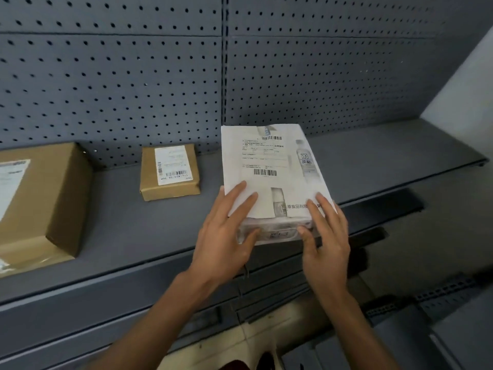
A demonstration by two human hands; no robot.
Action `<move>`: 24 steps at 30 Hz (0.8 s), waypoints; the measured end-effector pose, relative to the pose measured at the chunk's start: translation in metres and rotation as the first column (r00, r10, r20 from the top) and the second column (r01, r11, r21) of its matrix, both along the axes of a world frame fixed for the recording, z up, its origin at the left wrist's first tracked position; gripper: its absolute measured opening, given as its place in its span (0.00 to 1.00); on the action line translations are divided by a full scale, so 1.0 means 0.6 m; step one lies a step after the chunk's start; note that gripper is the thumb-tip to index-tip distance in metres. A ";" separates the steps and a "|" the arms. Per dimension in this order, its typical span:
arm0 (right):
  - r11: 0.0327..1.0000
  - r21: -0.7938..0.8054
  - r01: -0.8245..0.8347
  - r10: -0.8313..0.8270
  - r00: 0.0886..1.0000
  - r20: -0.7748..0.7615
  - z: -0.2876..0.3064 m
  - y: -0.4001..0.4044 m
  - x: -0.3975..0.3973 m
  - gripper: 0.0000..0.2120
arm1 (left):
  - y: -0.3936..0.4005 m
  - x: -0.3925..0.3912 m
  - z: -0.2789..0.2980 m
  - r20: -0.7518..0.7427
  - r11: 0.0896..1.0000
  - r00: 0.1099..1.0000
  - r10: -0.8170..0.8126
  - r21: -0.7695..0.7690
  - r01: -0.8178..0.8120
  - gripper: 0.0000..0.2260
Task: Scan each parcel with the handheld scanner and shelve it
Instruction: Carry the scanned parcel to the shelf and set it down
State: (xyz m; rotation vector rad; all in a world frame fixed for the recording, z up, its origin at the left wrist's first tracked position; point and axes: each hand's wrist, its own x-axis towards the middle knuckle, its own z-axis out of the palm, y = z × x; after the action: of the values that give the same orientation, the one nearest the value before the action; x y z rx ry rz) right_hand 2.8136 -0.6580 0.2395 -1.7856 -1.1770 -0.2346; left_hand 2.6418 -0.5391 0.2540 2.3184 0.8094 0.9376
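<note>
A white parcel (269,166) with barcode labels lies flat on the dark grey shelf (149,231), its near end at the shelf's front edge. My left hand (226,231) rests on its near left corner, fingers straight on top and thumb against the front face. On the near right corner my right hand (325,236) lies the same way, fingers flat on the top. No scanner is in view.
A small brown box (170,172) with a label sits to the left of the white parcel. A large brown box (40,206) stands at the far left. A pegboard back wall (112,84) rises behind. Lower shelves (373,236) jut out below right.
</note>
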 end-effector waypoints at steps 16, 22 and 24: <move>0.985 -0.037 -0.171 0.170 0.985 -0.023 -0.017 0.084 0.149 0.24 | 0.034 0.119 0.009 -0.135 0.984 0.975 0.174 -0.009 -0.177 0.30; 0.977 -0.083 -0.198 0.197 0.980 -0.021 -0.014 0.112 0.172 0.23 | 0.052 0.136 0.012 -0.147 0.978 0.968 0.202 -0.021 -0.207 0.29; 0.973 -0.092 -0.211 0.211 0.977 -0.011 -0.012 0.119 0.181 0.22 | 0.056 0.141 0.013 -0.155 0.976 0.965 0.211 -0.014 -0.216 0.29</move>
State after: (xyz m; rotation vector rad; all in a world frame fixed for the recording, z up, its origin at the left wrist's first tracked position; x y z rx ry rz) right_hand 2.9219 -0.5867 0.2324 -1.7229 -1.3852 -0.0540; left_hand 2.7264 -0.5054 0.2617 2.3305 1.1484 0.8354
